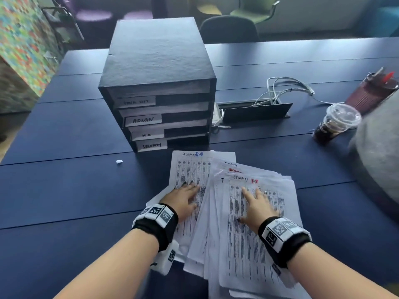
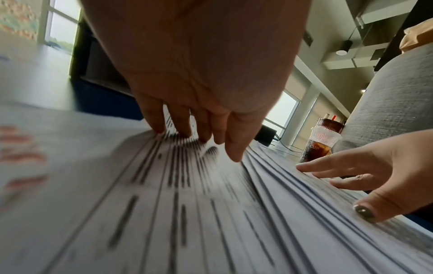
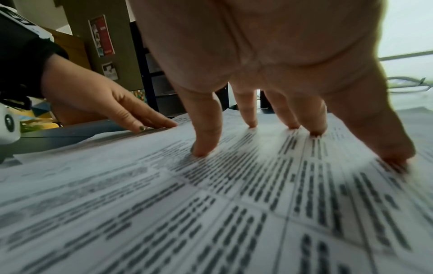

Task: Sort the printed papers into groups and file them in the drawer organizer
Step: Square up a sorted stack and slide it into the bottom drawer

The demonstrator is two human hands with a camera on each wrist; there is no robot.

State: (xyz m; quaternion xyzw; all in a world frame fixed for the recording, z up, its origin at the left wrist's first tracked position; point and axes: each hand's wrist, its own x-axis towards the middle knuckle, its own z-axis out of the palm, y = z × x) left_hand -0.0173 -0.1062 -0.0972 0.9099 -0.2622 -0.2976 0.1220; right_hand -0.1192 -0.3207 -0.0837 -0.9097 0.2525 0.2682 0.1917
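Both hands are down flat on the printed papers [image 1: 235, 214], which lie fanned out in a loose heap at the near edge of the table [image 1: 64, 190], just in front of the drawer organizer [image 1: 159, 87]. The left hand [image 1: 183, 201] presses, fingers straight, on a sheet slid out to the left side of the fan. The right hand [image 1: 259, 206] rests spread on the top sheet of the thicker pile, fingertips [image 3: 203, 150] planted on the print. Neither hand is gripping anything; both are pressing with relaxed, extended fingers.

These sheets look thin, light and floppy, and the left wrist view shows many staggered edges, so the pile will likely slide on itself at a light push. A flat press and a sideways drag should peel one sheet off. To lift, a pinch at a free corner or overhanging edge seems best, since a sheet lifted from the middle would sag and crumple.

Handwritten headings sit along the top of the sheets, so those top edges should stay uncovered for reading. The organizer's drawers carry labels, one reading ADMIN [image 1: 143, 120]. An iced drink cup [image 1: 336, 124] stands toward the right edge of the table, well apart from the papers, though a spill there would ruin them.
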